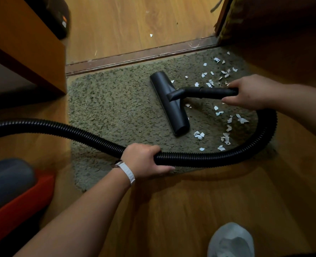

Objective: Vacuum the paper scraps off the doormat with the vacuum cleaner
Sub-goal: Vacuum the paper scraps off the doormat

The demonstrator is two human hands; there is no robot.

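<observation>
A shaggy olive doormat lies on the wooden floor in front of a door threshold. Several white paper scraps are scattered over its right half. The black floor nozzle of the vacuum cleaner rests flat on the middle of the mat, left of most scraps. My right hand grips the black tube just behind the nozzle. The ribbed black hose loops from there around the mat's right side and runs off to the left. My left hand, with a white watch strap on its wrist, holds the hose over the mat's near edge.
The vacuum cleaner's red and grey body sits at the lower left. An orange cabinet stands at the left, a wooden door edge at the upper right. A lone scrap lies beyond the threshold. A foot in a white sock is at the bottom.
</observation>
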